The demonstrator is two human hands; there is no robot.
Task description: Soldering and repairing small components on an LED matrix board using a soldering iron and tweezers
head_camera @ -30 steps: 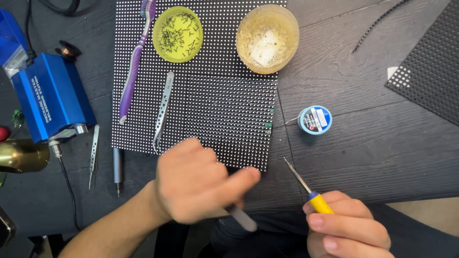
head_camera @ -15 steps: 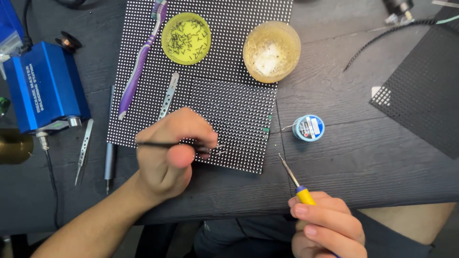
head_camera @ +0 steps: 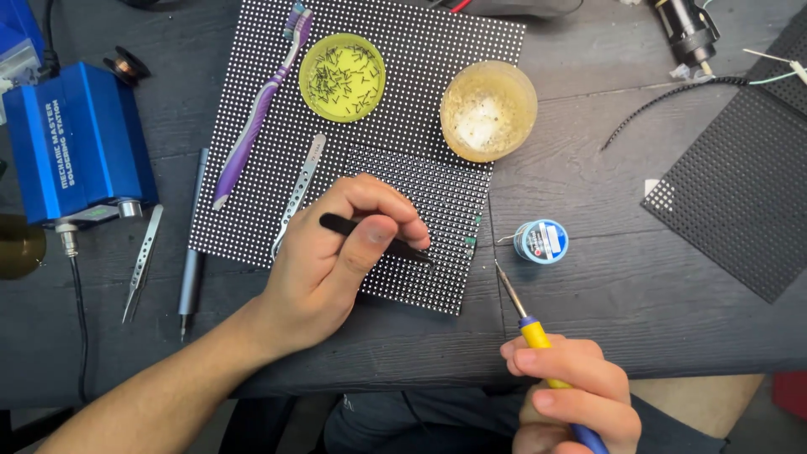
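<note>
Black tweezers sit pinched between the thumb and fingers of your left hand, which is closed snugly around them; their tips point right and rest on the dotted LED panel, near its lower right corner. Your right hand is curled tight around the yellow-and-blue grip of a soldering iron, held at the table's near edge with its thin metal tip slanting up and left, just off the panel's right edge and clear of it.

Just beside that tip lies a small blue spool of solder wire on the dark wooden table. On the panel, above your left hand, stand two shallow round dishes: a yellow-green dish scattered with tiny dark parts, and an amber dish with a pale residue in its middle. A purple toothbrush lies diagonally along the panel's left side, and silver tweezers lie next to it, partly under your knuckles.

Left of the panel, off its edge, lie a grey pen-shaped tool and a second pair of silver tweezers. A blue soldering station stands at the far left. A black perforated sheet lies well apart on the right.
</note>
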